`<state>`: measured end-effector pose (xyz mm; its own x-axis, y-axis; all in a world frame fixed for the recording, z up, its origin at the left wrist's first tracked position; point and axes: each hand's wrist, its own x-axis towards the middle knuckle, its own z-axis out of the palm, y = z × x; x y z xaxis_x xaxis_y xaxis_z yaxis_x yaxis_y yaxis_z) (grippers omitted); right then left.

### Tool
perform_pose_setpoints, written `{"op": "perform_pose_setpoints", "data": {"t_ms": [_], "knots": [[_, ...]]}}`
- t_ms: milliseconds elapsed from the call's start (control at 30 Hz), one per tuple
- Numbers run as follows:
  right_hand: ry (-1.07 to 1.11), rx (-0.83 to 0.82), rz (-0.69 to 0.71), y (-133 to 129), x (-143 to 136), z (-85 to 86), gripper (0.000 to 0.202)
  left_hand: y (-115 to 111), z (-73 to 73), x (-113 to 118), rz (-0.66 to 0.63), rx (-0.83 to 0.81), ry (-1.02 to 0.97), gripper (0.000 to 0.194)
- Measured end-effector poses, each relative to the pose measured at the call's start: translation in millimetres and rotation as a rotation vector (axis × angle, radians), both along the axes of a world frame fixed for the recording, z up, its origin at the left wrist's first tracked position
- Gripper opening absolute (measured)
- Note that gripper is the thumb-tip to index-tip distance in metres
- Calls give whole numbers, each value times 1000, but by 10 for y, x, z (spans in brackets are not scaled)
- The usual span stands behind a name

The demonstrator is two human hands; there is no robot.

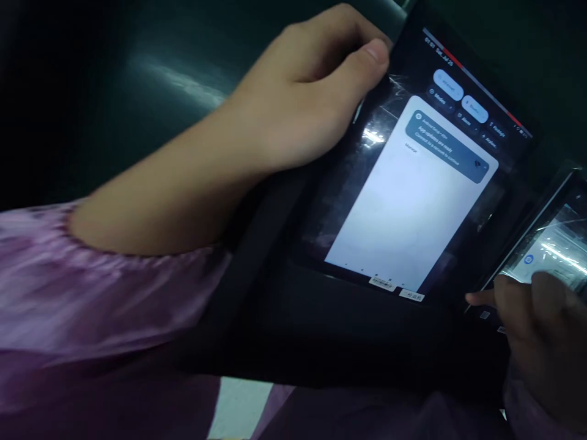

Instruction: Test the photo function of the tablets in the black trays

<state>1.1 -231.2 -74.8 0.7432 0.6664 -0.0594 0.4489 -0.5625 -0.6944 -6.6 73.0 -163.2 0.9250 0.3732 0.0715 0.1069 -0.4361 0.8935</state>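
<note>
A tablet [413, 214] with a lit screen lies tilted in front of me, wrapped in glossy clear film. Its screen shows a notification panel, and two small white labels [383, 283] sit at the lower end. My left hand [316, 91] grips the tablet's upper left edge, thumb on the rim and the other fingers partly hidden. At the right, a second tablet [557, 244], also in clear film, is cut off by the picture edge. My right hand [541, 324], dark and in shadow, is closed at its lower end with curled fingers; one fingertip sticks out past its left edge.
A dark, shiny green surface [174, 79] spreads behind my left arm. Below the tablet is a black area whose detail is lost in shadow. A pink-purple sleeve [92, 293] covers my left forearm. A pale patch [241, 406] shows at the bottom.
</note>
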Motion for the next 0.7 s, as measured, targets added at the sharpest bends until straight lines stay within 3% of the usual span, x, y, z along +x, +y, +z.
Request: {"op": "perform_pose_setpoints", "data": {"t_ms": [67,200,267,367,533,700], "knots": [[-168,-18,164,-33,-187,-85,6,29,-28,16,-79,50,0,51],[-561,-198,360,3,-416,-275,25,40,-64,27,-126,42,-17,44],[-597,-270,366,58,-463,-360,22,32,-67,33,-130,14,-31,40],[-624,-247,397,155,-487,-448,24,15,-58,46,-134,-35,-35,35],[-628,-313,404,215,-484,-480,30,-6,-49,63,-110,-89,-36,28],[-712,-87,341,-32,-429,-520,28,0,-49,65,-105,-80,-27,27]]}}
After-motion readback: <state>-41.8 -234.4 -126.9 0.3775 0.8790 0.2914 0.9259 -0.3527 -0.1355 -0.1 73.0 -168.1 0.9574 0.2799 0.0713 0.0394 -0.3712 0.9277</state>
